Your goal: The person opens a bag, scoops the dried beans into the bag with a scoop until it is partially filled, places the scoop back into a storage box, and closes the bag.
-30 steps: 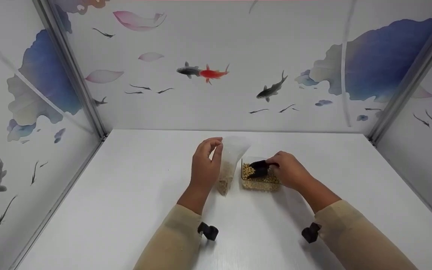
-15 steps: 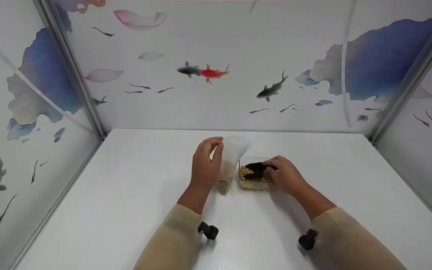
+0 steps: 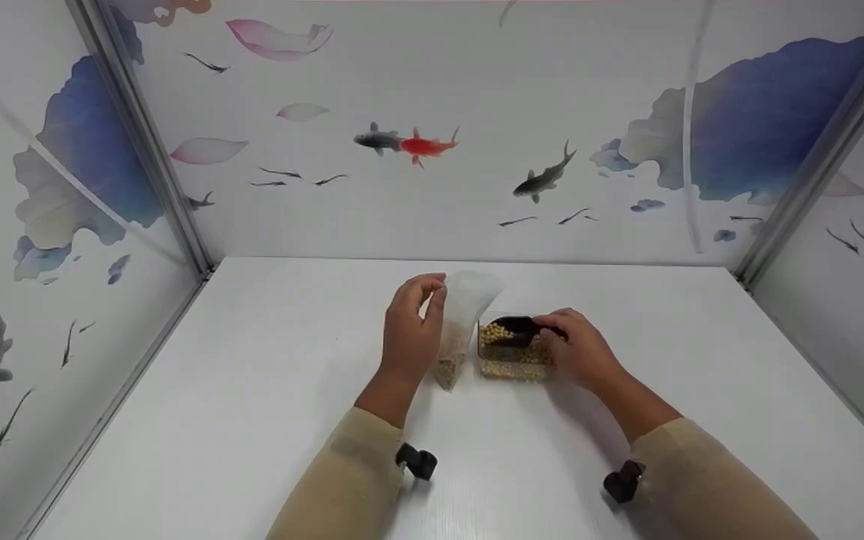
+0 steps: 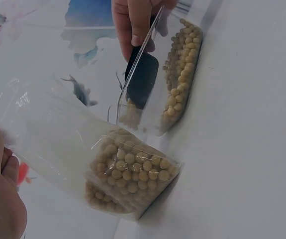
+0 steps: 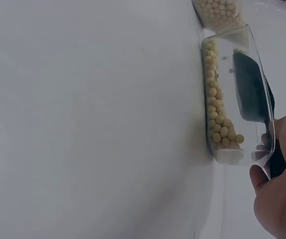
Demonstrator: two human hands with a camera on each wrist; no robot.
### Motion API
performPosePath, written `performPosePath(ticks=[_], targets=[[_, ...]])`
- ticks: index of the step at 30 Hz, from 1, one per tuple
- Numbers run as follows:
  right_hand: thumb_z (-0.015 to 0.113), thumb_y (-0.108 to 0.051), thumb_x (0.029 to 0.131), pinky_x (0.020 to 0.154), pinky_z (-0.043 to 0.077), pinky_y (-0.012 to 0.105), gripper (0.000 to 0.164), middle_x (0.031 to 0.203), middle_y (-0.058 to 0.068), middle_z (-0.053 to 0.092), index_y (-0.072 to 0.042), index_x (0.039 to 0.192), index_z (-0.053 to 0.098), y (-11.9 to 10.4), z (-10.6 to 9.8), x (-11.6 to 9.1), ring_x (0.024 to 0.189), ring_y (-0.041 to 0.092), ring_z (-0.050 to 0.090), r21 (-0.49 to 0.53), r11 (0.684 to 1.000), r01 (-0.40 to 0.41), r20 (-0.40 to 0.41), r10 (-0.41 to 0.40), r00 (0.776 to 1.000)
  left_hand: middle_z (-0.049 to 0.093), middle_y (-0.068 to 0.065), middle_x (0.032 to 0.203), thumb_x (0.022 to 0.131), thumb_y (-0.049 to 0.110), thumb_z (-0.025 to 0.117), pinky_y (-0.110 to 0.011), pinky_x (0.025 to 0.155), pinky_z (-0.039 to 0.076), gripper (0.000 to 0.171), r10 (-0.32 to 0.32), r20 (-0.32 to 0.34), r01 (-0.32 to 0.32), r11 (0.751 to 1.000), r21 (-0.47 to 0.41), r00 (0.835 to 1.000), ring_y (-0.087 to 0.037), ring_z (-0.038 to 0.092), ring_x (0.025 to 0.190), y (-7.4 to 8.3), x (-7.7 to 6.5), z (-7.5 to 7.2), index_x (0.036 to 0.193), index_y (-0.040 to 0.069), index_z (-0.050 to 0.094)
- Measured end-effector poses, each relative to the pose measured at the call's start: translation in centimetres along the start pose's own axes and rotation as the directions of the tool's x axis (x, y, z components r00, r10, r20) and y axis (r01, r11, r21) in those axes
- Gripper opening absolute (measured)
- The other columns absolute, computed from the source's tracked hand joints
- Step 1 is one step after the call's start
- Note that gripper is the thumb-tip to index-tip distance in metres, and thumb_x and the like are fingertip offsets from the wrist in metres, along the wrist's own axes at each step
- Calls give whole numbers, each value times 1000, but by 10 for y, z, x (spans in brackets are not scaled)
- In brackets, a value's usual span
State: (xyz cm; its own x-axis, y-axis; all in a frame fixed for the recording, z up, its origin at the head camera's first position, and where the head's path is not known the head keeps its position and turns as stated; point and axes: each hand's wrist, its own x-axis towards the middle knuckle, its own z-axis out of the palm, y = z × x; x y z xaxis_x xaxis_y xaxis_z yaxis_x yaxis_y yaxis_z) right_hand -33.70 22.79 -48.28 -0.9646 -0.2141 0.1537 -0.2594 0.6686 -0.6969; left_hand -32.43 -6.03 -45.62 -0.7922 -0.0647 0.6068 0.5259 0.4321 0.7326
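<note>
My left hand [image 3: 411,319] pinches the upper edge of a clear plastic bag [image 3: 469,300], whose bottom stands on the table. Round yellow soybeans [image 4: 133,172] fill the bag's lower part. To its right stands a clear rectangular box [image 5: 230,157] with a layer of soybeans [image 5: 215,107] along its floor. My right hand [image 3: 582,349] grips the handle of a black scoop [image 3: 513,330]. The scoop's bowl is raised above the bean layer, within the box's walls, and bears a heap of soybeans [image 3: 495,332]. The left fingertips are partly hidden behind the bag in the left wrist view.
A white table [image 3: 289,420] carries everything. White panels with painted fish and leaves rise at the back and both sides, joined by metal corner posts [image 3: 148,150]. Black wrist mounts [image 3: 417,461] hang from both sleeves.
The right hand moved left and lower with the scoop, then rose slightly; the scoop came up out of the beans with soybeans in it. The box shifted slightly left. The left hand stayed still.
</note>
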Motion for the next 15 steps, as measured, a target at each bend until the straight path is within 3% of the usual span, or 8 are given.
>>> performPosePath(ticks=[9, 15], targets=[[53, -22, 115, 105, 54, 45, 36, 146, 12, 59, -12, 148, 64, 3, -13, -5, 133, 31, 61, 56, 998, -22, -48, 24, 999, 70, -1, 137, 114, 32, 55, -30, 119, 53, 24, 16, -5, -16, 1000, -10, 1000, -17, 63, 137, -2, 0, 0, 120, 12, 68], [54, -20, 114, 97, 52, 18, 34, 142, 12, 61, -9, 144, 66, -2, -25, -7, 132, 30, 62, 100, 995, 6, -98, 4, 995, 70, -2, 137, 114, 29, 55, -28, 119, 52, 22, 34, -6, -34, 999, -21, 999, -17, 64, 136, -3, 0, -1, 119, 11, 67]])
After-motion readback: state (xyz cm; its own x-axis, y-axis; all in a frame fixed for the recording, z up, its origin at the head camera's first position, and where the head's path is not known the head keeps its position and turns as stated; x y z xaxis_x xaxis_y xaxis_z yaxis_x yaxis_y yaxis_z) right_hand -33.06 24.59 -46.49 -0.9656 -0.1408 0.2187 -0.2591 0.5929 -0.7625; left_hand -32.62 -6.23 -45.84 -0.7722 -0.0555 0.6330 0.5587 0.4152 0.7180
